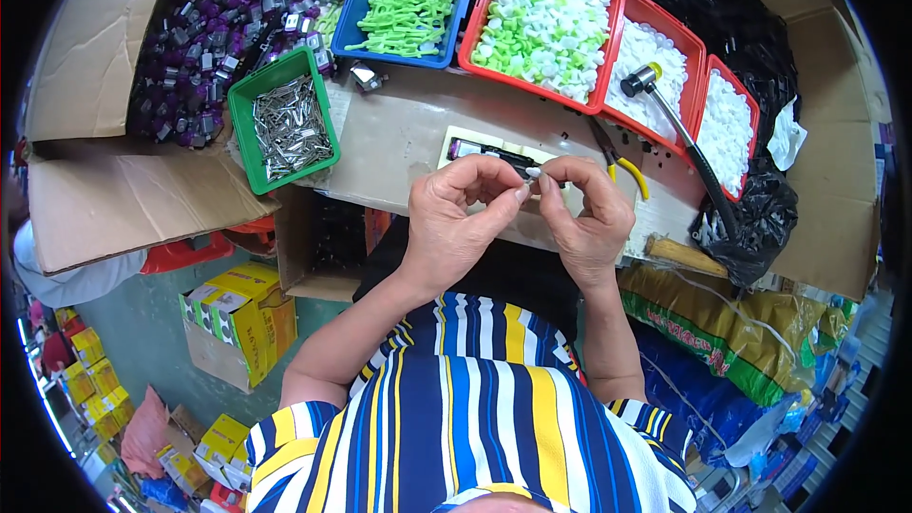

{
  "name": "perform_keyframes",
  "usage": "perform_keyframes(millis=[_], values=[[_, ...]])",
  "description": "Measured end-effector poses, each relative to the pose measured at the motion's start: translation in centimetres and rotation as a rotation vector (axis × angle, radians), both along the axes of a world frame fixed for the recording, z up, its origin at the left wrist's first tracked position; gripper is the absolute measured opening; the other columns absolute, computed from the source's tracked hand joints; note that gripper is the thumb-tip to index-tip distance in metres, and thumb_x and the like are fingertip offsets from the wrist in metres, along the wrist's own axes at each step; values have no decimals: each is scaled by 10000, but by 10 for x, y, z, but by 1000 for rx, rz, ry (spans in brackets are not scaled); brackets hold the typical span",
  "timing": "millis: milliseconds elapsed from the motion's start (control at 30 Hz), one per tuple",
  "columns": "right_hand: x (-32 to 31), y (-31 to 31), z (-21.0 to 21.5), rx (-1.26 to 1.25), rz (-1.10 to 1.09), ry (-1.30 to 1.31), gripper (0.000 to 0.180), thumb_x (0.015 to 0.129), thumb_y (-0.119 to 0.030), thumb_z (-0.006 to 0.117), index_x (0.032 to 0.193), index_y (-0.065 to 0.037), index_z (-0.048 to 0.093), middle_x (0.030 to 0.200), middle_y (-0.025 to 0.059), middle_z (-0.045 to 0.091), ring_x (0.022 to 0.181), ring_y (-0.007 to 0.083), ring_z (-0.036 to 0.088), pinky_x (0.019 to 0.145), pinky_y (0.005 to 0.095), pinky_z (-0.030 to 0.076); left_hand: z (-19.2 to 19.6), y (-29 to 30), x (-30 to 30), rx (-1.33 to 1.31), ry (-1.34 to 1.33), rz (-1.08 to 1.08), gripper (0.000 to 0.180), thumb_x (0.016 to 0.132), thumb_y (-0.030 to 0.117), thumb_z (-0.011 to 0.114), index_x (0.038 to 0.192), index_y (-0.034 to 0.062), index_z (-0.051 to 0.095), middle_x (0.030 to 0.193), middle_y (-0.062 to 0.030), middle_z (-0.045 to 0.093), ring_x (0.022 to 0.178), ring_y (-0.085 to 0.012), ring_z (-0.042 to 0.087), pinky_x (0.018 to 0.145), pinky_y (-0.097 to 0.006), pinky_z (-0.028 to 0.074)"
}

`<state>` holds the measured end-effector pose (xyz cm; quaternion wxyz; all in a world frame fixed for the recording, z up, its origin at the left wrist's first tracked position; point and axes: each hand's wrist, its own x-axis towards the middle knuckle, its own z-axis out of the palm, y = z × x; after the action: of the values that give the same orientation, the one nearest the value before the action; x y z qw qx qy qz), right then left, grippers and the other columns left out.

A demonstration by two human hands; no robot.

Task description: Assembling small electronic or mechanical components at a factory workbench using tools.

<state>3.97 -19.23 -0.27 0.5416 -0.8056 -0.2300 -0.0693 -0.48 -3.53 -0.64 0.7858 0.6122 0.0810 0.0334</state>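
My left hand (454, 218) and my right hand (591, 223) meet over the near edge of the bench, thumbs and forefingers pinched. A small white plastic piece (533, 172) shows at the tips of my right fingers. My left fingertips are closed beside it, on something too small to make out. Just beyond them lies a cream-coloured block (445, 154), partly hidden by my hands. In it sits a long black part (511, 156) with a purple and silver end. Pliers with yellow handles (631, 178) rest right of my right hand.
A green tray (249, 147) of metal pieces, a blue tray (347, 27) of green plastic strips and red trays (475, 33) of white and green pieces line the bench. A black-handled hammer (686, 138) leans across the red trays. Purple and silver parts (204, 57) fill a cardboard box.
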Motion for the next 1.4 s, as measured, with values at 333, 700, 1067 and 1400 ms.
perform_keyframes(millis=[333, 700, 1067, 1400], values=[[3, 4, 0, -15, -3, -53, 121, 795, 105, 672, 902, 54, 650, 861, 103, 682, 773, 159, 658, 719, 271, 519, -2, 4, 3, -75, -12, -4, 67, 884, -1, 685, 949, -14, 680, 878, -24, 687, 805, -65, 654, 750, -224, 534], [5, 6, -1, -77, 5, -202, 175, 765, 123, 686, 911, 39, 639, 853, 118, 683, 758, 191, 661, 715, 288, 527, -3, 5, 5, -112, -13, -26, 83, 882, -18, 683, 965, -15, 674, 910, -30, 692, 838, -74, 663, 781, -225, 544], [3, -1, 0, -119, 69, -300, 209, 749, 73, 738, 924, -5, 655, 861, 114, 686, 795, 250, 695, 705, 328, 545, -10, 5, 4, -197, -61, -62, 240, 884, -22, 708, 1117, -38, 651, 929, -72, 707, 846, -108, 679, 780, -229, 558], [-2, -4, 0, -24, 145, -80, 213, 766, 138, 690, 954, 43, 659, 909, 141, 698, 854, 250, 695, 750, 323, 551, -12, 20, 9, 153, -121, -191, 240, 877, -10, 714, 1116, -28, 712, 936, -62, 715, 839, -105, 677, 753, -229, 556]])
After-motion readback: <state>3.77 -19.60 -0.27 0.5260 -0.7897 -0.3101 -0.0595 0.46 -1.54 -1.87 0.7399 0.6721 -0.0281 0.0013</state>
